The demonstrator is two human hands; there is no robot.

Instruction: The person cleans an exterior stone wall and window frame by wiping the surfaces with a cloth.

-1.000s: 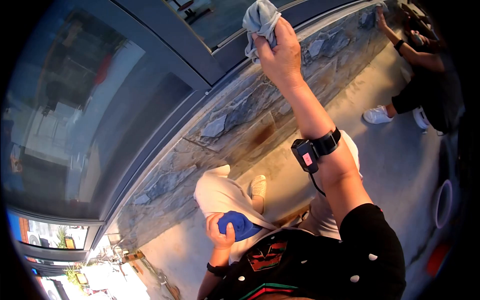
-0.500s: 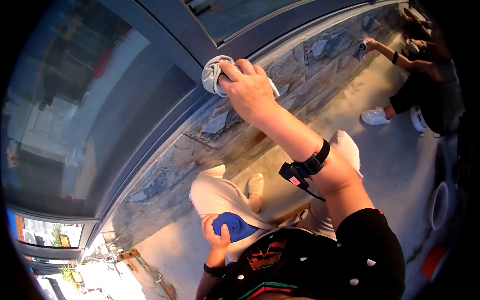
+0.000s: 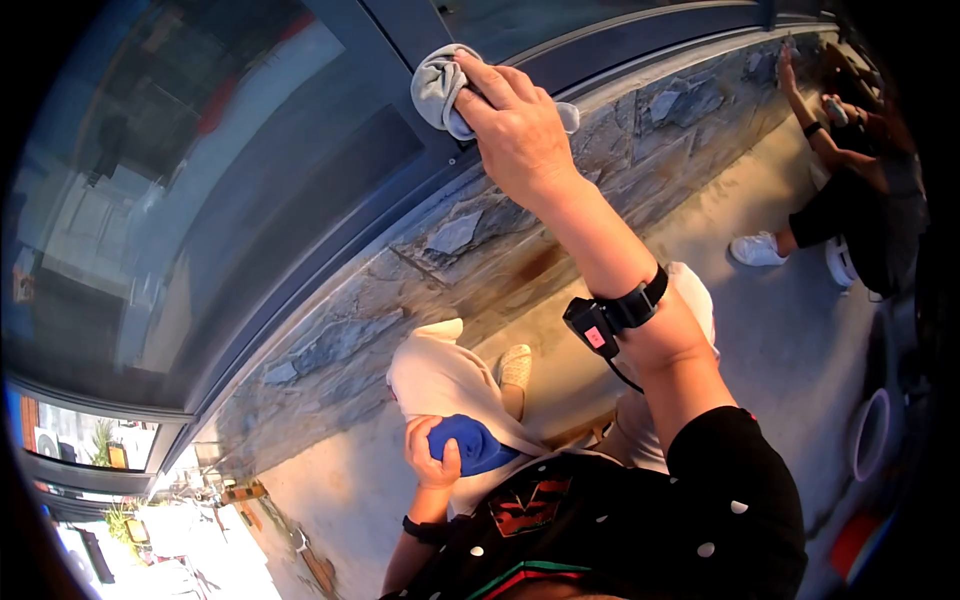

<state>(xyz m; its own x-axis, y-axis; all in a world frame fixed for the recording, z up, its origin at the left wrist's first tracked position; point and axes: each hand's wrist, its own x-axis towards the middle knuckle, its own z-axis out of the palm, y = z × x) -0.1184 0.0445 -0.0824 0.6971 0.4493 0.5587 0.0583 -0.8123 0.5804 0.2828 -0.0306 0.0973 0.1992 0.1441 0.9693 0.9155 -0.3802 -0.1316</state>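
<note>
My right hand (image 3: 522,140) presses a crumpled grey cloth (image 3: 440,88) against the dark frame (image 3: 400,45) of the glass, near a corner where frame bars meet. Part of the cloth sticks out beyond the far side of the hand. A black strap with a small box is round my right forearm. Low in the view, my left hand (image 3: 432,455) is closed round a bundled blue cloth (image 3: 468,444), which rests by my light-coloured trouser leg. The large glass pane (image 3: 230,200) fills the upper left and shows reflections.
A stone-faced low wall (image 3: 470,240) runs under the frame. At the right, a co-worker in dark clothes (image 3: 850,205) crouches, one hand raised at the wall. A round pale-rimmed container (image 3: 870,435) and a red object (image 3: 855,545) stand at the lower right.
Over the last second my right hand came down and left with the grey cloth from the upper frame, then moved slightly up. The co-worker's arm lowered and rose again. My left hand stayed nearly still.
</note>
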